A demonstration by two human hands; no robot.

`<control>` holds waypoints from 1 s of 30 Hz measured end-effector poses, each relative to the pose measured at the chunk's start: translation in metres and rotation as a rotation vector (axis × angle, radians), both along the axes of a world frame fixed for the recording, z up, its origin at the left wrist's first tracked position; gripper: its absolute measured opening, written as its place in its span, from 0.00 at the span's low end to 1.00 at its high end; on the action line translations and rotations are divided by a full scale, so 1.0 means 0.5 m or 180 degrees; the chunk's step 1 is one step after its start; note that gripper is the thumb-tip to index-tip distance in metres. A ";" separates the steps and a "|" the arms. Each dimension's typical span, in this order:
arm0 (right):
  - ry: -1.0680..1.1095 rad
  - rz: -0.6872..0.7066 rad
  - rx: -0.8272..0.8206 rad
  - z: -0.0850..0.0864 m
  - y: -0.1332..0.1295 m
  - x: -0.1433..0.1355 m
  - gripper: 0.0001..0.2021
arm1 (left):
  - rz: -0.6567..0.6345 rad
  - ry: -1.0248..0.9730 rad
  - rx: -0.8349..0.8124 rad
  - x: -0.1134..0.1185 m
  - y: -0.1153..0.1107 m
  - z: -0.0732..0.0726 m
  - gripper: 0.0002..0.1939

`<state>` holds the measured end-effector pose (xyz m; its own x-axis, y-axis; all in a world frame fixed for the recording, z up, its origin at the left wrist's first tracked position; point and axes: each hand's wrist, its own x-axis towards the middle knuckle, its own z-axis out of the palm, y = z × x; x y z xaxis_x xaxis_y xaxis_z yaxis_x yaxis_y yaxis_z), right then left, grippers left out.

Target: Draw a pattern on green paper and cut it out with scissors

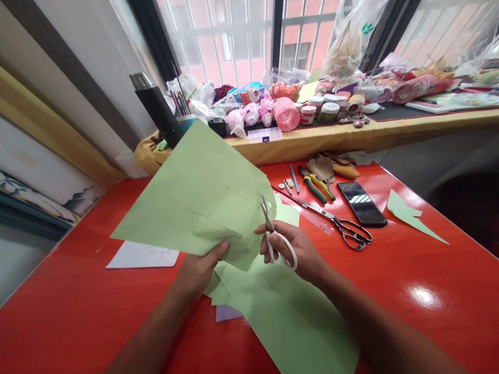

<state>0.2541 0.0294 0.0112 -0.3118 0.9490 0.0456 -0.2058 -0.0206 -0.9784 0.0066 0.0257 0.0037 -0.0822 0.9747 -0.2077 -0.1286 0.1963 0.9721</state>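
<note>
My left hand [200, 272] pinches the lower edge of a large green paper sheet [175, 192], thumb on top, fingers hidden behind. Pencil lines run across the raised sheet, and its right edge is cut to a curve. My right hand [294, 249] is closed round the white handles of small scissors [283, 246]. Their blades point up and lie over the sheet's right end; whether they bite into the paper I cannot tell. Below both hands, more green paper [296, 317] lies on the red table [70, 306].
Large black-handled scissors [353, 232], a phone [362, 203], green-yellow pliers [317, 188] and a green paper scrap [413, 214] lie to the right. White paper [142, 255] is at left. A black flask [158, 109] and paint jars [328, 111] stand on the windowsill.
</note>
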 end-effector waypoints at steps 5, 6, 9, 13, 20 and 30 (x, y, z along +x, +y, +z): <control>-0.0048 -0.0018 0.0007 -0.001 -0.001 0.000 0.29 | -0.0058 0.0047 -0.0012 -0.003 0.001 -0.005 0.32; -0.0063 -0.0021 0.0024 -0.001 -0.002 0.000 0.29 | -0.0074 0.0044 0.0015 -0.003 0.001 -0.006 0.31; -0.0102 -0.0022 0.0043 0.001 -0.003 0.000 0.28 | -0.0129 0.0062 0.0073 -0.004 0.001 -0.005 0.29; -0.0117 -0.0048 0.0013 0.003 -0.004 -0.001 0.28 | -0.0172 0.0100 0.0089 -0.006 -0.002 -0.001 0.27; -0.0216 -0.0135 -0.0012 0.007 -0.006 0.001 0.28 | -0.0164 0.0151 0.0125 -0.005 0.000 0.006 0.32; -0.0270 -0.0184 -0.0045 0.008 -0.004 0.003 0.25 | 0.0132 0.0257 -0.0240 -0.012 0.000 0.005 0.37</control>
<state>0.2555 0.0273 0.0151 -0.2588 0.9659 0.0076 -0.1233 -0.0252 -0.9920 0.0008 0.0255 0.0061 -0.1415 0.9521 -0.2712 -0.0598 0.2653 0.9623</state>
